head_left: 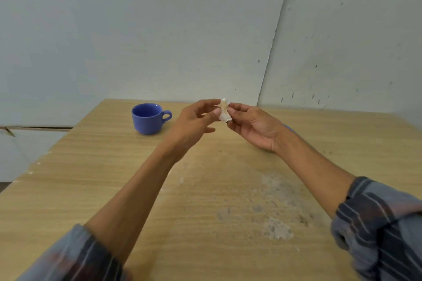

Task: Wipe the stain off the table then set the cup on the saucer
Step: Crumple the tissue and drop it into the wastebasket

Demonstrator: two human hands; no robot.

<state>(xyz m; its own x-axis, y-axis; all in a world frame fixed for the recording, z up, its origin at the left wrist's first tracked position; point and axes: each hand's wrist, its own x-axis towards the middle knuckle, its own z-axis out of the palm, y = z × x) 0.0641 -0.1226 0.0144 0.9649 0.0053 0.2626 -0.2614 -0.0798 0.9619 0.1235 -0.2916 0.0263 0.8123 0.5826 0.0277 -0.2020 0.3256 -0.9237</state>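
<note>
Both hands, the left hand (196, 118) and right hand (253, 126), are pinching a small crumpled tissue (224, 112) just right of the blue cup (148, 118); the right wrist is hiding something blue.

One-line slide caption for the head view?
Both hands pinch a crumpled tissue above the table, right of the blue cup.

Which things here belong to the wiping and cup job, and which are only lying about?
Part of the job:
- blue cup, upright on the table
- small stained tissue, pinched between both hands
- left hand and right hand
- pale smudges on the table
- blue sliver behind the right wrist, perhaps the saucer

Just there:
- grey wall panels
</note>
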